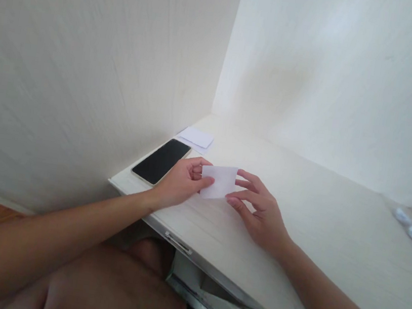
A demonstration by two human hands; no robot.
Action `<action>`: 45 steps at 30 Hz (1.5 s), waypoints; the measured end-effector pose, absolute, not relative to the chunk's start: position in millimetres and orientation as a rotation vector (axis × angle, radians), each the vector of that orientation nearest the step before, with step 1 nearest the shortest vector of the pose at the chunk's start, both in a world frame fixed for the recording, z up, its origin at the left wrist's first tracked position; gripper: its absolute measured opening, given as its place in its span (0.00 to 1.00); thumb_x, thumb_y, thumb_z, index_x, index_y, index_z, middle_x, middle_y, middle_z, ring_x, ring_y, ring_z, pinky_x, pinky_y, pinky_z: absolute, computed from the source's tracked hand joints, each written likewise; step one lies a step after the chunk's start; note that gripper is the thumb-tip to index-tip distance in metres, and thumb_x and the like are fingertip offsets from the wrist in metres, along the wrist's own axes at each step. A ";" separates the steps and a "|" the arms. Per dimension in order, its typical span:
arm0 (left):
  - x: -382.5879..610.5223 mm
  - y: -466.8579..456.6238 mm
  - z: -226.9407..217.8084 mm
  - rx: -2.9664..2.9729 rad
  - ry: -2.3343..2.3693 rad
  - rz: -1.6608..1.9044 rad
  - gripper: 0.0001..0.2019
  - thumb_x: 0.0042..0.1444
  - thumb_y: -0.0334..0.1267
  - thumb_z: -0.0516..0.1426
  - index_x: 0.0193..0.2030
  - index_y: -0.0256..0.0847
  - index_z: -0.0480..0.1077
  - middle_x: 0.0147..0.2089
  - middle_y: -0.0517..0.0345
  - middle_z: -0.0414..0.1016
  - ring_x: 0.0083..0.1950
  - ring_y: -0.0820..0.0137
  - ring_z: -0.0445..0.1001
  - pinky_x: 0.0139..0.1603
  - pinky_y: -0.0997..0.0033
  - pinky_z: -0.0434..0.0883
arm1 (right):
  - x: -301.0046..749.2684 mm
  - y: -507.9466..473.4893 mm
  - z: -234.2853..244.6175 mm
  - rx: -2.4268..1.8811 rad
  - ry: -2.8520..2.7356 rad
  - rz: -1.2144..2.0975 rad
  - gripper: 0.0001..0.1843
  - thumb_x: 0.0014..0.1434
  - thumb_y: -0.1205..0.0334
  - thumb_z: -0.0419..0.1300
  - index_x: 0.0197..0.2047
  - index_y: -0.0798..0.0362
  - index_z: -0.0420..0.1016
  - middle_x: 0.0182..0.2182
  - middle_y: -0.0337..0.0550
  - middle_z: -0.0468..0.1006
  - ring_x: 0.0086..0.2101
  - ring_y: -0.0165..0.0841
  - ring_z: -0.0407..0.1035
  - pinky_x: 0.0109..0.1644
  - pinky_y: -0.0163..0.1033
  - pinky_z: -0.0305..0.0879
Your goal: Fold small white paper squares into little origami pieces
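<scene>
Pinching white paper [222,183], the left hand [186,180] faces the right hand [259,209], half open at the paper's edge.

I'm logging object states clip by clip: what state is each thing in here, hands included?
Held paper: pinched at its left side.
Left hand: thumb on the paper's front.
Right hand: fingers parted at the paper's right edge; grip unclear.
Phone: lying flat, screen up, dark.
Paper beyond the phone: lying flat, seemingly folded.
Drawer: seemingly shut.
</scene>
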State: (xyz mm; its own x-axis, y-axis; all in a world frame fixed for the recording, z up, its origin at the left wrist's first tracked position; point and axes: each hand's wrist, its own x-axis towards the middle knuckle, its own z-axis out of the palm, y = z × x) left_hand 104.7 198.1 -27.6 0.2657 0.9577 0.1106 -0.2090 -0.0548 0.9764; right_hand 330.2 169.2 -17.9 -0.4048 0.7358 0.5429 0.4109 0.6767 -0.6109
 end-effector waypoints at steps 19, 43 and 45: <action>104.3 178.6 -23.2 1.316 0.688 1.113 0.21 0.57 0.34 0.69 0.57 0.38 0.75 0.45 0.54 0.86 0.44 0.67 0.85 0.43 0.69 0.85 | 312.4 157.3 -8.6 -1.116 -1.596 0.828 0.08 0.63 0.58 0.67 0.34 0.52 0.81 0.28 0.38 0.78 0.23 0.26 0.70 0.23 0.32 0.69; 102.2 177.9 -16.7 1.452 0.878 1.102 0.12 0.55 0.36 0.70 0.46 0.37 0.83 0.32 0.57 0.83 0.29 0.72 0.80 0.29 0.76 0.80 | 312.4 154.3 -9.7 -1.094 -1.455 0.813 0.12 0.56 0.61 0.72 0.43 0.49 0.77 0.30 0.36 0.80 0.26 0.29 0.75 0.26 0.34 0.75; 102.0 177.6 -16.9 1.427 0.868 1.086 0.12 0.55 0.36 0.70 0.46 0.37 0.83 0.30 0.59 0.82 0.28 0.73 0.80 0.30 0.76 0.80 | 313.6 153.9 -9.9 -1.108 -1.516 0.726 0.12 0.58 0.63 0.71 0.45 0.48 0.80 0.29 0.36 0.80 0.27 0.29 0.75 0.28 0.34 0.75</action>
State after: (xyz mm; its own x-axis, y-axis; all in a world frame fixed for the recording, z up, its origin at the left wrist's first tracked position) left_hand 102.0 177.6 -16.9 0.3139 0.9371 0.1529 -0.0580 -0.1418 0.9882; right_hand 313.6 153.9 -9.9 0.0043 0.9178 0.3971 0.2658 0.3817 -0.8852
